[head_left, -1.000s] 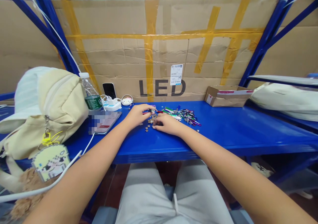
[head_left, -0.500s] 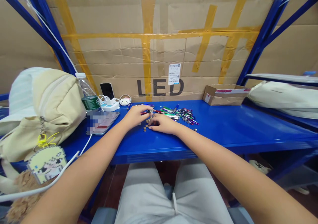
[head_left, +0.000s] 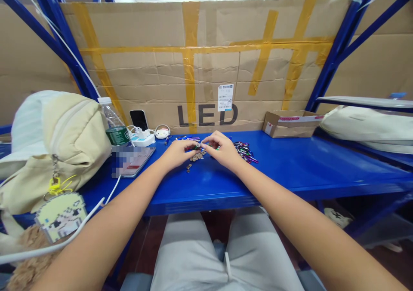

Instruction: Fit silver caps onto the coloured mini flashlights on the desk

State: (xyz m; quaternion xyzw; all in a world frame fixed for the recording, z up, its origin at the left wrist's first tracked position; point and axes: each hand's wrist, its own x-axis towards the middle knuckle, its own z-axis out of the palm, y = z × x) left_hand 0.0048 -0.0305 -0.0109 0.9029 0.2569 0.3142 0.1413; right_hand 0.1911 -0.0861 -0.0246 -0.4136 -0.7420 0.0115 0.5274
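Observation:
My left hand (head_left: 177,154) is closed round a slim dark metallic tube (head_left: 195,146), with its silvery round end pointing right. The fingertips of my right hand (head_left: 223,151) pinch together close to that end; whatever they hold is too small to make out. Just below my hands lies a cluster of small round coppery discs (head_left: 196,157), with a few loose ones (head_left: 189,168) nearer to me. Beyond my right hand is a pile of shiny slim tubes (head_left: 245,151) in mixed colours, partly hidden by that hand. More thin tubes (head_left: 187,138) lie behind my left hand.
Left on the blue table (head_left: 200,192) are a phone (head_left: 138,160), a bottle (head_left: 116,130), a white power strip (head_left: 143,138) and a cream bag (head_left: 64,132). An open cardboard box (head_left: 290,125) stands at the back right, before a tall cardboard panel (head_left: 155,84).
My right hand has risen from the discs to the end of the tube in my left hand. More discs show now, and the red tube beside the pile is covered by my right hand.

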